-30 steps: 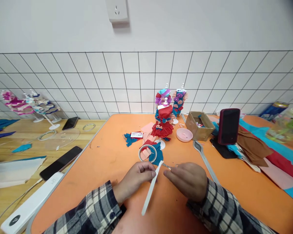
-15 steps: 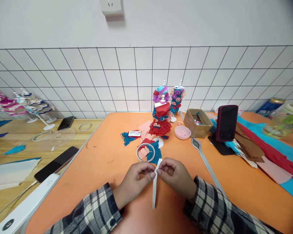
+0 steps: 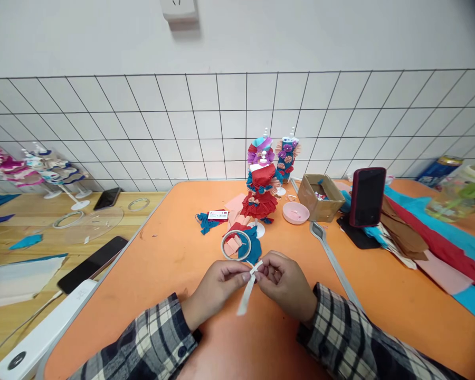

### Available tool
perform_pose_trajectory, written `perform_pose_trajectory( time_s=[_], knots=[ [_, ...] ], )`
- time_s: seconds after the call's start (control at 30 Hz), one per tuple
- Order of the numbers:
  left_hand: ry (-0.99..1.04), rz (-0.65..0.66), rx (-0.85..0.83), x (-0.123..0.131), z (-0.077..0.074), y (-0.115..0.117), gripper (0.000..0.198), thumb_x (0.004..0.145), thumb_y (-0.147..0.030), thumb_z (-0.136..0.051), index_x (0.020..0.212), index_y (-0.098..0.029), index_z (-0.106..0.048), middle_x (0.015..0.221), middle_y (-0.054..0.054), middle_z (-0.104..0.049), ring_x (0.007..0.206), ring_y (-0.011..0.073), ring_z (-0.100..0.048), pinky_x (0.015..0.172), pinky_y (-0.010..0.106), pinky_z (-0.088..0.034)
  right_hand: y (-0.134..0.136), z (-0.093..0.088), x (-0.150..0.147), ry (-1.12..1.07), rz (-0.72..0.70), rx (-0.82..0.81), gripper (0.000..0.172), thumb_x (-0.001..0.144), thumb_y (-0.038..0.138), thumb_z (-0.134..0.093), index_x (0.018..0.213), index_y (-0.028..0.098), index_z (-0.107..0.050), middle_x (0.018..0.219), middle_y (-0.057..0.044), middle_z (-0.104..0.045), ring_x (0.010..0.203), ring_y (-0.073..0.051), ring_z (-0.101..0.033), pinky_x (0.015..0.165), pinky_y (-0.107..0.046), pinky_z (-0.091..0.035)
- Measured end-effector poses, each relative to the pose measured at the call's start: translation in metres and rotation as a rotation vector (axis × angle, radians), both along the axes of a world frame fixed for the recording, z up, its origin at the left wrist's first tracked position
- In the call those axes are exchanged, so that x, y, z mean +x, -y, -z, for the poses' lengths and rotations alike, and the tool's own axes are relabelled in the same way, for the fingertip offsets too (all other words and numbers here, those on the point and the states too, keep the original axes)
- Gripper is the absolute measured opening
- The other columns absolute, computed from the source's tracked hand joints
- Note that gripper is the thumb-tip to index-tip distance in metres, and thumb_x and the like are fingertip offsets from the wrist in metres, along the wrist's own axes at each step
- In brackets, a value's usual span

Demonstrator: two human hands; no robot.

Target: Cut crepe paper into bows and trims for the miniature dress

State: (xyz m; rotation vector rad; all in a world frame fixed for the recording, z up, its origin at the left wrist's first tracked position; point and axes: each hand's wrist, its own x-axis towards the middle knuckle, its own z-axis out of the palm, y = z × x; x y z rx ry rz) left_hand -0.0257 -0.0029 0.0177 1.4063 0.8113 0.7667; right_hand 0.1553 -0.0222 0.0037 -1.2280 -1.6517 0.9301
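Note:
A narrow white strip (image 3: 245, 300), paper or tape by its look, is pinched between my two hands above the orange table. The thumb and fingers of my left hand (image 3: 221, 282) close on it from the left. My right hand (image 3: 287, 282) grips its upper part from the right, where the strip looks crossed or folded. Its lower end hangs free towards me. Just beyond my fingers lies a roll of tape (image 3: 223, 247) on blue and pink scraps. Behind it stands a small dress form (image 3: 260, 203) in a red ruffled paper dress.
A pink dish (image 3: 296, 213) and a cardboard box (image 3: 320, 198) stand right of the dress form. An upright phone (image 3: 367, 197) and coloured paper strips (image 3: 439, 232) are further right. Left are another phone (image 3: 93, 264) and a white power strip (image 3: 47, 332).
The strip's top is now crossed or folded over between my fingertips. Its lower end has swung left and up. Both hands stay nearly in place.

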Motion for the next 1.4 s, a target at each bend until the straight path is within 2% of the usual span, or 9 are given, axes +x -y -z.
perform_pose_trajectory(
  time_s=[0.23, 0.4, 0.57, 0.67, 0.77, 0.97, 1.13, 1.27, 1.4],
  knots=[
    [0.284, -0.112, -0.335, 0.003, 0.008, 0.001, 0.022, 0.077, -0.03, -0.073, 0.09, -0.013, -0.072, 0.086, 0.007, -0.072, 0.082, 0.0175, -0.065, 0.084, 0.03, -0.047, 0.0, 0.007, -0.002, -0.105, 0.114, 0.015, 0.006, 0.076, 0.023, -0.057, 0.072, 0.019, -0.056, 0.063, 0.003, -0.046, 0.05, -0.009, -0.039, 0.048, -0.022, -0.032],
    [0.317, -0.165, -0.443, 0.002, 0.003, 0.001, 0.02, 0.079, -0.031, -0.07, 0.088, -0.014, -0.065, 0.077, 0.006, -0.07, 0.069, 0.0139, -0.064, 0.064, 0.023, -0.05, -0.003, 0.009, -0.003, -0.005, 0.067, -0.092, 0.008, 0.077, 0.024, -0.053, 0.071, 0.019, -0.053, 0.052, 0.007, -0.037, 0.047, -0.008, -0.035, 0.049, -0.022, -0.028],
    [0.218, -0.164, -0.324, 0.001, 0.006, -0.002, 0.023, 0.081, -0.034, -0.066, 0.088, -0.013, -0.063, 0.062, 0.0, -0.059, 0.049, 0.0074, -0.05, 0.047, 0.017, -0.039, -0.007, 0.013, -0.001, 0.018, 0.06, -0.095, 0.007, 0.077, 0.024, -0.052, 0.078, 0.019, -0.057, 0.057, 0.005, -0.046, 0.049, -0.009, -0.04, 0.051, -0.023, -0.031],
    [0.093, -0.169, -0.199, 0.0, 0.007, -0.005, 0.026, 0.082, -0.038, -0.065, 0.092, -0.013, -0.064, 0.053, -0.006, -0.047, 0.04, 0.0036, -0.033, 0.04, 0.017, -0.025, -0.008, 0.016, 0.004, -0.17, 0.031, -0.076, 0.036, 0.076, 0.02, -0.047, 0.111, 0.019, -0.056, 0.092, -0.004, -0.062, 0.071, -0.014, -0.055, 0.06, -0.025, -0.043],
    [-0.012, -0.133, -0.128, 0.001, 0.006, -0.003, 0.031, 0.079, -0.042, -0.066, 0.093, -0.014, -0.063, 0.056, -0.006, -0.047, 0.044, 0.0053, -0.034, 0.042, 0.018, -0.024, -0.006, 0.014, 0.005, -0.193, -0.034, 0.013, 0.054, 0.075, 0.018, -0.051, 0.129, 0.022, -0.048, 0.118, -0.008, -0.06, 0.101, -0.019, -0.056, 0.081, -0.032, -0.047],
    [0.003, -0.029, -0.055, 0.006, 0.002, 0.004, 0.034, 0.082, -0.045, -0.063, 0.097, -0.016, -0.055, 0.071, -0.002, -0.056, 0.059, 0.0091, -0.043, 0.053, 0.021, -0.032, -0.003, 0.009, -0.001, -0.008, 0.001, 0.035, 0.034, 0.076, 0.03, -0.066, 0.109, 0.023, -0.065, 0.084, -0.002, -0.067, 0.079, -0.017, -0.06, 0.078, -0.033, -0.046],
    [-0.023, -0.001, -0.014, 0.005, 0.002, 0.003, 0.036, 0.086, -0.042, -0.059, 0.108, -0.018, -0.046, 0.061, -0.007, -0.046, 0.056, 0.0095, -0.04, 0.055, 0.022, -0.031, -0.008, 0.008, 0.001, -0.426, -0.061, -0.245, 0.042, 0.071, 0.032, -0.069, 0.111, 0.022, -0.062, 0.075, 0.001, -0.059, 0.07, -0.014, -0.056, 0.072, -0.03, -0.045],
    [-0.038, 0.045, -0.002, 0.002, 0.0, 0.003, 0.034, 0.086, -0.042, -0.058, 0.107, -0.017, -0.048, 0.061, -0.007, -0.045, 0.057, 0.0098, -0.039, 0.056, 0.023, -0.031, -0.011, 0.004, 0.003, -0.861, -0.193, -0.465, 0.048, 0.065, 0.03, -0.071, 0.111, 0.022, -0.058, 0.074, 0.001, -0.055, 0.071, -0.015, -0.054, 0.075, -0.031, -0.044],
    [-0.075, 0.115, -0.054, 0.001, -0.003, 0.004, 0.03, 0.083, -0.043, -0.061, 0.095, -0.016, -0.054, 0.065, -0.004, -0.048, 0.058, 0.0097, -0.042, 0.056, 0.023, -0.032, -0.013, 0.001, 0.01, -1.125, -0.286, -0.601, 0.044, 0.064, 0.021, -0.064, 0.107, 0.023, -0.058, 0.065, 0.003, -0.045, 0.067, -0.015, -0.05, 0.072, -0.031, -0.044]
  ],
)
